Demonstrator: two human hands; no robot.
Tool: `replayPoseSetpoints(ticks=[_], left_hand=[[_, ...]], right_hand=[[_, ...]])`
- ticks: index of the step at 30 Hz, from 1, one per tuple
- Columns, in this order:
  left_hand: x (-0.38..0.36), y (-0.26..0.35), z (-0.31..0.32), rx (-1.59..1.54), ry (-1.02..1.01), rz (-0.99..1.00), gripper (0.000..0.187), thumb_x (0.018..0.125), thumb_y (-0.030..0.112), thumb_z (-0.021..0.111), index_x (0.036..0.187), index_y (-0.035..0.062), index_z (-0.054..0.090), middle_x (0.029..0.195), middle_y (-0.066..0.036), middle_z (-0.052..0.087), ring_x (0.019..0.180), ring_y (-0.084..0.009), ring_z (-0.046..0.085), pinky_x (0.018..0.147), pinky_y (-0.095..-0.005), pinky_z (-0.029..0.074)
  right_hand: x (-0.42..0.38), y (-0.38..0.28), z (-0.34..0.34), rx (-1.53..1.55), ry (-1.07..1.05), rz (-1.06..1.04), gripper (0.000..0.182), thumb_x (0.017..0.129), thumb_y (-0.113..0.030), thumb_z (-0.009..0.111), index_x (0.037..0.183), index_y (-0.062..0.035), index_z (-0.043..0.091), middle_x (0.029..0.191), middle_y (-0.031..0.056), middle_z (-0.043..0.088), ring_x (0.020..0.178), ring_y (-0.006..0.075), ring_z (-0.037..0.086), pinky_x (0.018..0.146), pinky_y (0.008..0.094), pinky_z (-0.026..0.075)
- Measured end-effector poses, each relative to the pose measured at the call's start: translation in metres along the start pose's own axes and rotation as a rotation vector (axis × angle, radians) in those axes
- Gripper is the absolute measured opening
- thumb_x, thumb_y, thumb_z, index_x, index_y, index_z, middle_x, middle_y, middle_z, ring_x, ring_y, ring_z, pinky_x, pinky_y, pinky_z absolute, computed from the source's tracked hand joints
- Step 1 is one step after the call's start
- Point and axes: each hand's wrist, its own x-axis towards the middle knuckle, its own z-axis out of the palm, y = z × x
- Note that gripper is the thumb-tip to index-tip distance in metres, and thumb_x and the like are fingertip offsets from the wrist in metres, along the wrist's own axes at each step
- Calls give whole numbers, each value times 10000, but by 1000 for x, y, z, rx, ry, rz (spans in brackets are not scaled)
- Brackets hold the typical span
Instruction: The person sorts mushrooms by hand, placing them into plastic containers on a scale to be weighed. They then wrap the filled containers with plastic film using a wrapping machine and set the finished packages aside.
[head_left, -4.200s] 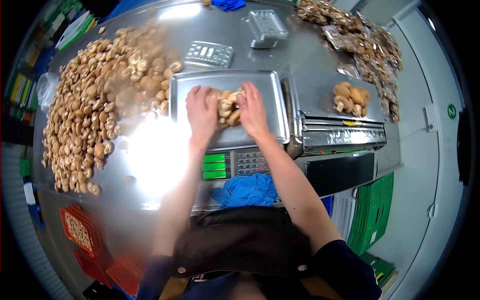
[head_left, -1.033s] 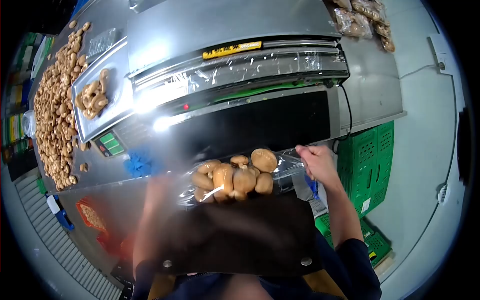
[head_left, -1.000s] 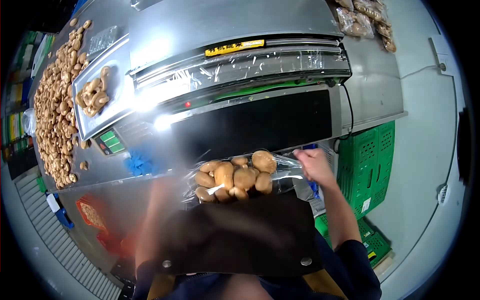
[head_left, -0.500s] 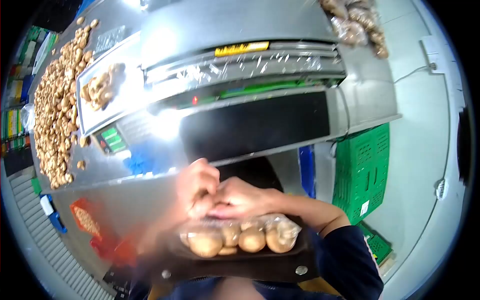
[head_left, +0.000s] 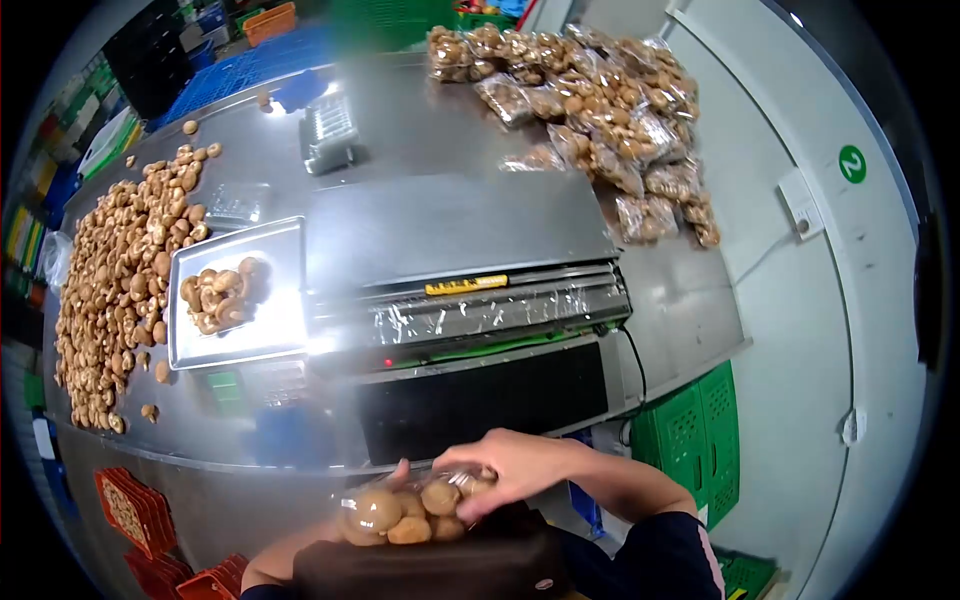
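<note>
A clear plastic-wrapped pack of brown mushrooms (head_left: 410, 512) is held close to my body, below the table's front edge. My right hand (head_left: 512, 466) grips its right end, thumb and fingers around the film. At the pack's left and back is my left hand (head_left: 402, 472), mostly hidden by it; only a fingertip shows above the mushrooms, and the hand appears closed on the pack. Just beyond lies a film sealing machine (head_left: 500, 305) with a dark front plate (head_left: 490, 400).
Loose mushrooms (head_left: 120, 290) are heaped at the table's left, beside a metal tray (head_left: 270, 330) holding a few more. Several bagged mushrooms (head_left: 620, 110) are piled at the back right. Green crates (head_left: 690, 440) stand below the right side; red baskets (head_left: 130, 510) are at lower left.
The view has tilted up, showing more of the table's back. My hands, earlier together above the pack, have moved apart to its two ends, and the pack has been raised towards the table edge.
</note>
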Motion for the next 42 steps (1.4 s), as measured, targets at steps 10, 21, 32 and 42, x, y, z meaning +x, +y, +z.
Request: replayPoseSetpoints(ticks=[10, 21, 32, 42], left_hand=[[-160, 127, 21, 1370, 949, 1692, 263, 929, 168, 561, 1106, -26, 562, 933, -149, 659, 794, -215, 656, 706, -303, 526], [-279, 279, 63, 1486, 1594, 1618, 534, 725, -57, 539, 1258, -64, 527, 1067, -115, 636, 851, -163, 615, 645, -269, 514], [-275, 267, 96, 1504, 1131, 1581, 494, 668, -72, 604, 1162, -74, 586, 857, -25, 581, 707, -119, 593, 571, -229, 483], [-68, 234, 160, 1676, 690, 1399, 477, 704, -58, 621, 1173, -95, 545, 829, -44, 588, 693, -127, 587, 571, -248, 494]], right_hand=[[33, -10, -234, 810, 1216, -526, 343, 978, -330, 472, 1016, -7, 579, 893, 139, 664, 591, 197, 638, 471, 235, 500], [325, -71, -157, -196, 501, -109, 483, 854, -141, 604, 1276, 64, 487, 1112, 239, 634, 923, 283, 661, 797, 337, 543], [376, -86, -138, -450, 462, 90, 745, 726, -68, 688, 1359, 78, 323, 1146, 314, 584, 1099, 398, 582, 923, 432, 490], [145, -43, -214, -185, 807, 28, 762, 701, 87, 600, 1410, 6, 334, 1061, 161, 576, 679, 157, 633, 598, 283, 526]])
